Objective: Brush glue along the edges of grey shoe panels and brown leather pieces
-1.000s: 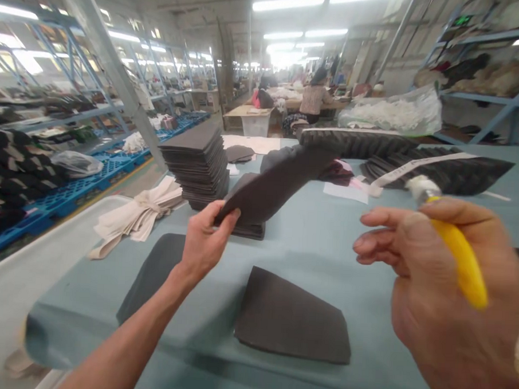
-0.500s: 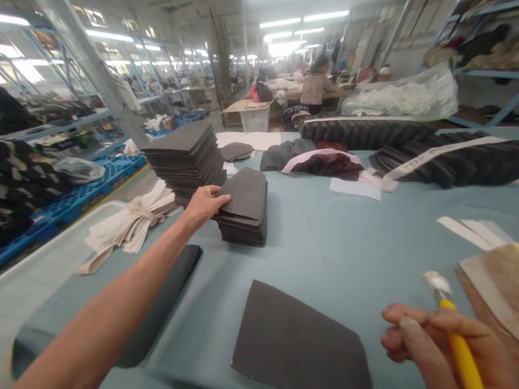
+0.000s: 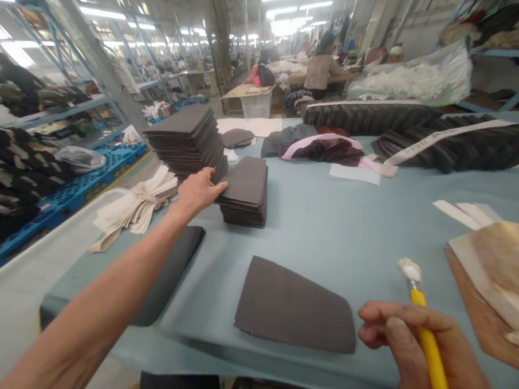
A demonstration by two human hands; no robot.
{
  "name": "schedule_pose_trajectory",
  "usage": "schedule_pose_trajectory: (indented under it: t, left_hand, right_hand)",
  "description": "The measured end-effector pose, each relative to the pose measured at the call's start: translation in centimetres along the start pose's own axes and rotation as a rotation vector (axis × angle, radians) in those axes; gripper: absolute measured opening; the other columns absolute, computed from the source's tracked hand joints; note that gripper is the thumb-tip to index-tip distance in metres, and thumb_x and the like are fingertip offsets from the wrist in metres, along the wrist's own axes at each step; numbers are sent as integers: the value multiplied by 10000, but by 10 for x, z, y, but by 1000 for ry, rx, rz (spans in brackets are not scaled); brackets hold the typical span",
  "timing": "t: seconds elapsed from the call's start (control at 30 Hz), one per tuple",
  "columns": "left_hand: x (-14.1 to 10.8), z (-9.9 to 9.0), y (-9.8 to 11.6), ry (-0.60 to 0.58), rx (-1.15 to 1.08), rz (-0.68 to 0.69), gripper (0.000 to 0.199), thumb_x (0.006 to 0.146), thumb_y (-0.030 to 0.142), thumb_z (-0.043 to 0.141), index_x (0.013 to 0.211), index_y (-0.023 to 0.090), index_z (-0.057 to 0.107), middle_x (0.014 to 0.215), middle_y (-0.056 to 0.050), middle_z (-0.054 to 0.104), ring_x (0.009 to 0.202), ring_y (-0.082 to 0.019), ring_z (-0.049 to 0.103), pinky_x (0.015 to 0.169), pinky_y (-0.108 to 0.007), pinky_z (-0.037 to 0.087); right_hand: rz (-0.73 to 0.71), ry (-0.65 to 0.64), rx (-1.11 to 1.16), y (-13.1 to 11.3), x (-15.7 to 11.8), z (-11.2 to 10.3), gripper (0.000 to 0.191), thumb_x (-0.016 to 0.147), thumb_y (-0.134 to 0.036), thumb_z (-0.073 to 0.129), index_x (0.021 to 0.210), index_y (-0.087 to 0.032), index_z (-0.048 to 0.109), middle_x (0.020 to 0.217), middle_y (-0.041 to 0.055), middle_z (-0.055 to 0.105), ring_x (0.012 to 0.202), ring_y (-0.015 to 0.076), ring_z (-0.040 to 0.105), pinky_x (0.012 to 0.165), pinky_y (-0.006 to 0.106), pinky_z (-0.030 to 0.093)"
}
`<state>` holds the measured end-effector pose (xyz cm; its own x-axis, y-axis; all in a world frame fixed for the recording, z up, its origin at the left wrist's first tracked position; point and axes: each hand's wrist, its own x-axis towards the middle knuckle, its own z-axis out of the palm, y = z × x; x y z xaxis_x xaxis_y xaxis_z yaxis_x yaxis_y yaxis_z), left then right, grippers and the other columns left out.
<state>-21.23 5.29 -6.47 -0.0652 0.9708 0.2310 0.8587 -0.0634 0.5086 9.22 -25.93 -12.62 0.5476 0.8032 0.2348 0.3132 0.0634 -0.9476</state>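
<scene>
My left hand [image 3: 199, 190] reaches to the near-left corner of a low stack of dark grey, flat cut pieces [image 3: 246, 185]. The thumb and fingers are closed at the top piece's edge; the fingertips are partly hidden. Left of it rises a taller stack of the same pieces [image 3: 184, 137]. In my right hand [image 3: 425, 345] is a yellow-handled brush [image 3: 427, 345], its bristles pointing up and coated in something white. Between my hands, a single dark grey piece [image 3: 297, 308] lies flat on the blue-green table cover [image 3: 327, 220].
Cream fabric strips [image 3: 134, 206] lie tied at left, near a dark folded piece [image 3: 174, 277]. A stained cream sheet [image 3: 497, 262] rests on a brown board at right. Strapped rows of dark pieces [image 3: 455, 145] and fabric scraps [image 3: 321, 148] line the back. A person [image 3: 320, 68] sits farther off.
My left hand has slid slightly left at the low stack's edge. My right hand, with the brush, has moved left toward the single piece. The view has tilted down a little.
</scene>
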Motion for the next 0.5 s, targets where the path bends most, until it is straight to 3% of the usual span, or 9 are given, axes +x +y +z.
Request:
schedule_pose_trajectory:
  t: [0.1, 0.23, 0.33, 0.5]
  left_hand:
    - [-26, -16, 5, 59, 118, 7, 530, 827, 442, 814, 1291, 197, 741, 1008, -148, 824, 1167, -437, 721, 1075, -528, 487]
    - [-85, -28, 0, 12, 185, 205, 478, 960, 505, 669, 1333, 214, 736, 1031, -99, 833, 981, -353, 761, 916, -418, 541]
    - [-144, -20, -10, -120, 9, 389, 441, 1003, 516, 615, 1284, 205, 751, 987, -66, 821, 842, -257, 752, 830, -350, 549]
    - [-232, 12, -6, -179, -124, 681, 270, 1097, 352, 552, 1241, 202, 723, 1161, -101, 817, 1092, -252, 769, 992, -381, 585]
  right_hand:
    - [-40, -4, 127, -8, -5, -3, 316, 1013, -544, 688, 969, -243, 606, 839, 27, 768, 592, 156, 687, 570, 276, 613]
    - [40, -160, 296, -13, -12, -3, 441, 1052, -684, 552, 1145, -258, 615, 683, -21, 677, 494, 136, 558, 499, 251, 500]
    - [162, -267, 292, -6, -16, -5, 615, 1036, -790, 484, 1252, -233, 628, 641, -25, 633, 498, 143, 529, 507, 259, 475]
    - [339, -247, 450, -5, -12, 0, 703, 890, -916, 605, 983, -221, 658, 534, -37, 546, 460, 139, 464, 480, 265, 442]
